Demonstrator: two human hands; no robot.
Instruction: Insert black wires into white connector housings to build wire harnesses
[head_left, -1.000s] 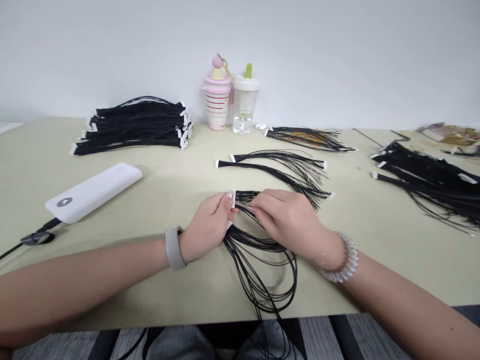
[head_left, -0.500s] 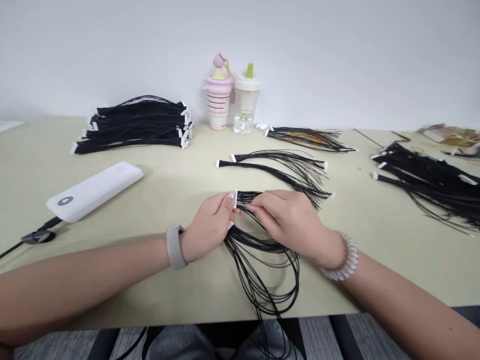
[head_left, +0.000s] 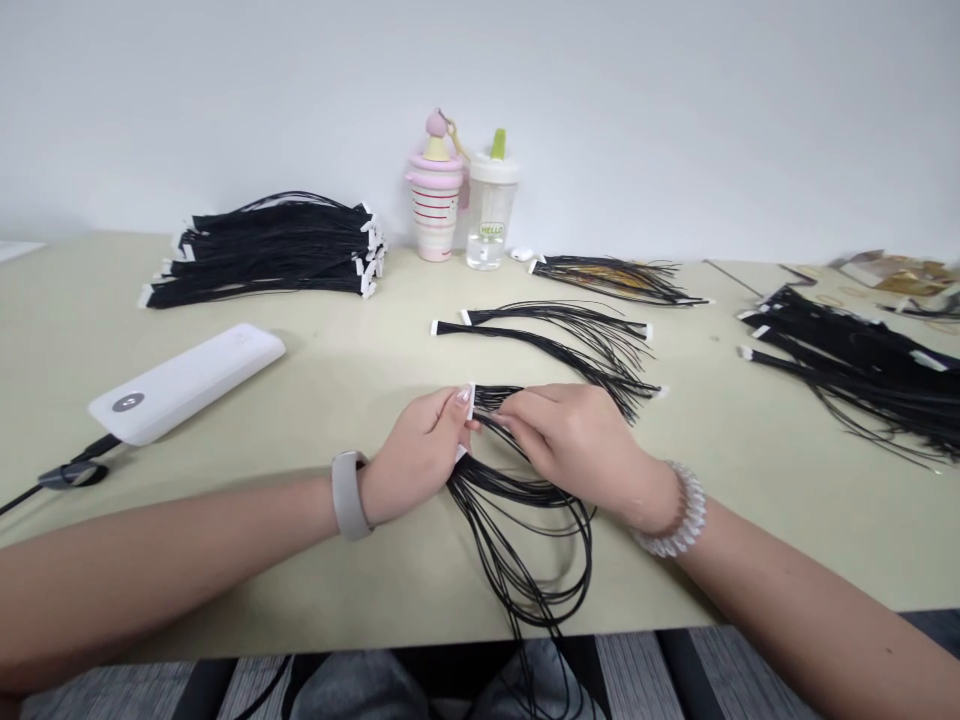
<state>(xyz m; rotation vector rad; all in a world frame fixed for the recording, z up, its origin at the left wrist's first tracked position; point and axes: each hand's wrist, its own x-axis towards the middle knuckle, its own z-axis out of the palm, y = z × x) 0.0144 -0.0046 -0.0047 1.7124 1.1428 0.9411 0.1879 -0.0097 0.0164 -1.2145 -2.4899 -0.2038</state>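
Between thumb and fingers, my left hand (head_left: pixel 420 450) grips a white connector (head_left: pixel 471 400) with a row of black wires coming out of its right side. A second white connector end (head_left: pixel 460 455) shows just under those fingers. From it, black wires (head_left: pixel 525 575) loop down over the table's front edge. My right hand (head_left: pixel 577 440) is closed in a pinch on a black wire (head_left: pixel 491 418) just right of the upper connector. The tip of that wire, by the connector, is too small to make out.
Beyond my hands lie loose wire bundles (head_left: pixel 540 340). A stack of black harnesses (head_left: pixel 270 250) sits back left, with another pile (head_left: pixel 862 360) at right. A white power bank (head_left: pixel 187 385) with a cable lies left. Two drink cups, one pink (head_left: pixel 436 200) and one clear (head_left: pixel 491 215), stand near the wall.
The view has shifted very slightly. Both hands keep their hold at the connector; my right hand and its bracelet have moved a touch to the left.
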